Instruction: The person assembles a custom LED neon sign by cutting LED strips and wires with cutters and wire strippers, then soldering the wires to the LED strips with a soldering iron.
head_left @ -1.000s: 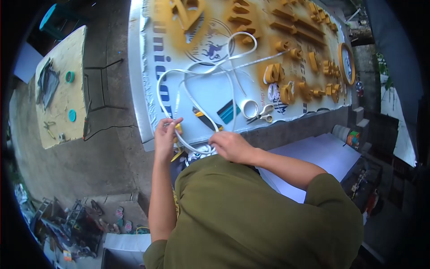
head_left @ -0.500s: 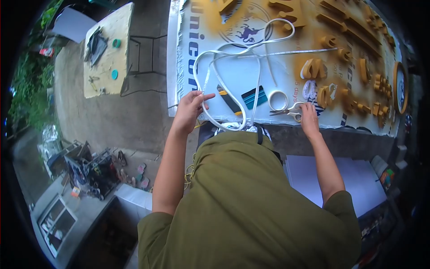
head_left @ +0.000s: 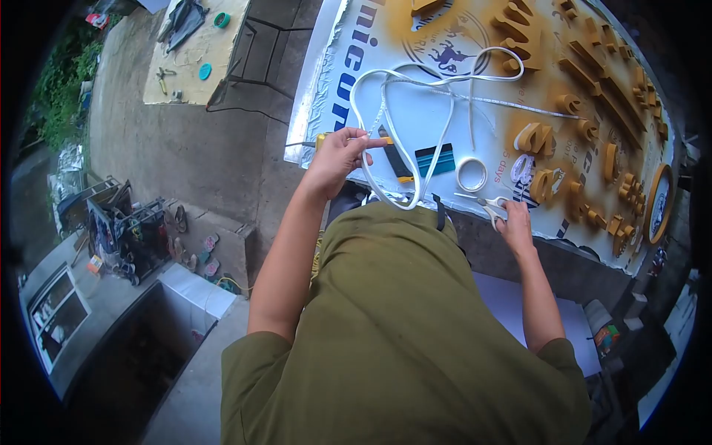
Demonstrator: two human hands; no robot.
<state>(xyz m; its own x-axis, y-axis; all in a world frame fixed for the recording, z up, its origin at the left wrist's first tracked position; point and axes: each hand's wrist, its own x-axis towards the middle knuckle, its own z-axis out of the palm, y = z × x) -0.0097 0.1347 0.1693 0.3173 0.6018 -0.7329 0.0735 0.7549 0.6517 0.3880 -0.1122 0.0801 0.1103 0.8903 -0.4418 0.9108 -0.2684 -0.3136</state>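
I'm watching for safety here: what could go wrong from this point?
The right hand grips the scissors at the table edge; they might slip off or nick a finger. The left hand holds the white strip, whose loops cross each other; a tug could tangle them or drag the tape roll.

Outdoor sign-making workshop. Printed banner (head_left: 356,67) covers the bench, sprayed gold letters (head_left: 541,137) on it. Concrete yard (head_left: 170,148) alongside.

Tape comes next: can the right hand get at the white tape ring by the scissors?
Probably yes. The right hand sits on the white-handled metal scissors, and the white tape ring lies just beyond them on the printed banner, nothing between.
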